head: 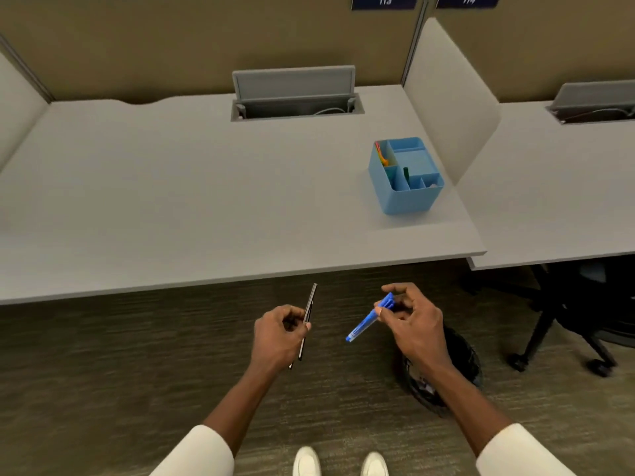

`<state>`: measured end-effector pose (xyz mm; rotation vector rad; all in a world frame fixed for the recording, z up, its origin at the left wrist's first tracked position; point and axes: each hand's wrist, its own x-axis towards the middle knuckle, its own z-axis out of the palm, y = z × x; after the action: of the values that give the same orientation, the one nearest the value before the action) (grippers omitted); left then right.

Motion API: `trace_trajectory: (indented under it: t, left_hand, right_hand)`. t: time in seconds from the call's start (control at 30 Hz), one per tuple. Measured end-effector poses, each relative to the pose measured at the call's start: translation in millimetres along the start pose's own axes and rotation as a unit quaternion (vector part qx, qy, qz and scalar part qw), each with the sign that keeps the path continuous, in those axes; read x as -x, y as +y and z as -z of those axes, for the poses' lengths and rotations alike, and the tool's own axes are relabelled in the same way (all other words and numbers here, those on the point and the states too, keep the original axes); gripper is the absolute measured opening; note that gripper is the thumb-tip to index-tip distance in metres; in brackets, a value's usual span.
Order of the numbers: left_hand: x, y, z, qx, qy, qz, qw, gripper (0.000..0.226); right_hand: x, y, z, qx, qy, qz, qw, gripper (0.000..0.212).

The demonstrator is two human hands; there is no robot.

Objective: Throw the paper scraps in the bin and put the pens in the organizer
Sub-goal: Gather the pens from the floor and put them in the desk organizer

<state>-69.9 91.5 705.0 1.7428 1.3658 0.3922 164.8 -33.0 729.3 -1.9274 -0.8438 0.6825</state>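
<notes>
You've got the dark pens [308, 321] pinched in your left hand [280, 333] and the blue marker [369, 319] clamped in your right hand [417, 321], so reach up right to the blue organizer [405, 197] and drop them upright into a free compartment.

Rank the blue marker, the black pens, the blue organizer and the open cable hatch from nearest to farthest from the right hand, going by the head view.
1. blue marker: held in the right hand.
2. black pens: in the left hand.
3. blue organizer: desk, right side.
4. cable hatch: desk's back edge.
</notes>
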Motion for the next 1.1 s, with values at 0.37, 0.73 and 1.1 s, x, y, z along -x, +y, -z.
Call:
trace_trajectory:
  t: [0.37,0.73,1.1]
  left_hand:
    - [-63.6,88.3,13.2,0.014,0.004,-0.036,0.999,0.013]
    - [-148.0,187.9,-26.3,0.059,0.052,-0.042,0.996,0.015]
    - [-192.7,229.3,-42.4,0.094,0.081,-0.035,0.992,0.016]
  right_hand:
    - [-75.5,-53.0,49.1,-0.051,0.084,0.018,0.995,0.039]
    - [-194.4,-63.4,125.4,-0.03,0.151,0.062,0.986,0.04]
    - [-286.6,-74.9,143.9,0.067,0.198,0.203,0.957,0.033]
